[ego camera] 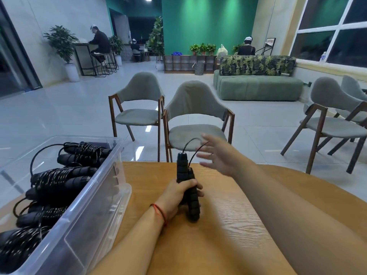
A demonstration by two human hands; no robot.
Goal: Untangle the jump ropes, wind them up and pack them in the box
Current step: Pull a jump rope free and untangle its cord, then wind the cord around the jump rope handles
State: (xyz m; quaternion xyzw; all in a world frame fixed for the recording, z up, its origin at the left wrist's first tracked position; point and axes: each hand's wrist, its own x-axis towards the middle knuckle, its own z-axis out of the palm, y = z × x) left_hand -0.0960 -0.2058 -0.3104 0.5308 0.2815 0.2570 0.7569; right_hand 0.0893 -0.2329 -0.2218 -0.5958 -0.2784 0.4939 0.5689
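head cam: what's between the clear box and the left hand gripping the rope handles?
Nothing: in the head view only a bare strip of wooden table separates the clear box from the left hand, which grips the rope handles.

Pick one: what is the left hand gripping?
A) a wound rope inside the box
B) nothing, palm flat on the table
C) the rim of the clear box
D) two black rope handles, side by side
D: the left hand has its fingers curled round the two black handles, while the right hand is open and blurred beside the cord.
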